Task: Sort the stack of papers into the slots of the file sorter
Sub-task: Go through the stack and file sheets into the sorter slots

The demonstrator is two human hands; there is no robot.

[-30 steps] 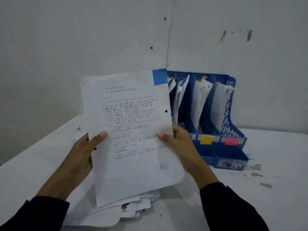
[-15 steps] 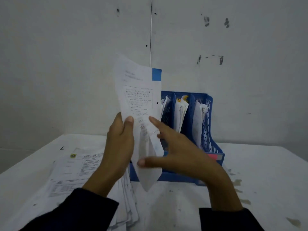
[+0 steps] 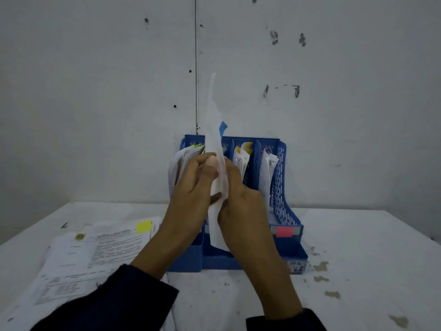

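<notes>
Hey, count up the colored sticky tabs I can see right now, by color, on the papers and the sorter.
Blue tab on the held sheet: 1
Yellow tab on the stack: 1
Pink tab on the sorter front: 1
Orange-yellow tab in a slot: 1
Total: 4

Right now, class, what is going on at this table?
A person is filing papers. Both hands, the left hand and the right hand, hold one sheet upright and edge-on in front of the blue file sorter, about level with its second slot from the left. The sheet has a blue tab near its top. The sorter's slots already hold papers. A stack of papers still waits on the white table to the left, its top page bearing a yellow sticky note.
</notes>
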